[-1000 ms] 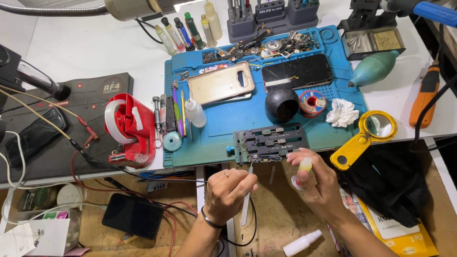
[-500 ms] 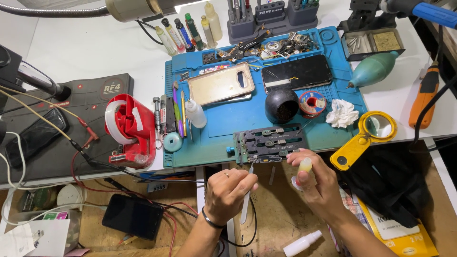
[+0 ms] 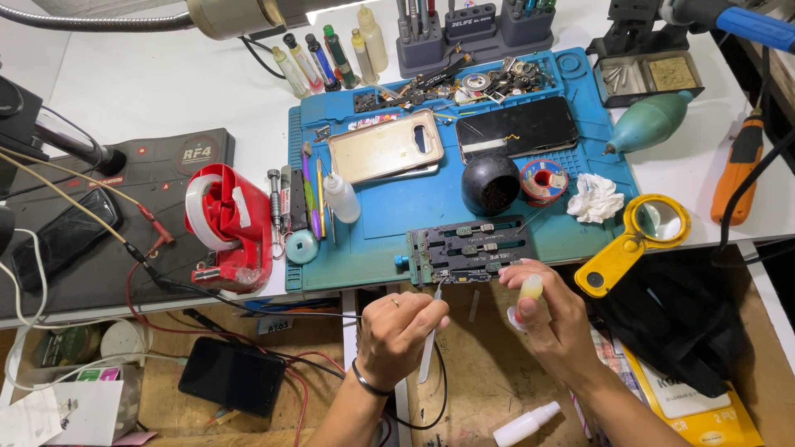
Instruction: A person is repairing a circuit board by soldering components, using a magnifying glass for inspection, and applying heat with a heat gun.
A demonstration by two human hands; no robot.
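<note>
We see the left hand (image 3: 402,327) closed in a pinch grip around thin metal tweezers (image 3: 430,348), whose tips point up toward the near edge of a dark clamp fixture (image 3: 472,248). The right hand (image 3: 553,319) is curled shut around a small pale-capped bottle (image 3: 530,290), held just beside that same edge of the fixture. The fixture sits at the front of a blue work mat (image 3: 389,223), close to the desk's near edge, with both hands just below it.

Farther back on the mat we find a phone back shell (image 3: 385,147), a dark phone (image 3: 517,128), a black round pot (image 3: 490,184), a spool of solder wire (image 3: 544,178) and a crumpled white tissue (image 3: 595,199). A small squeeze bottle (image 3: 341,197) stands near the mat's left side, next to a row of hand tools. A red tape dispenser (image 3: 228,223) rests left of the mat on the white desk (image 3: 166,91), and a yellow magnifier (image 3: 638,240) lies to the right. Below the desk edge we see a wooden surface (image 3: 480,372) with cables and another dark phone (image 3: 233,377).
</note>
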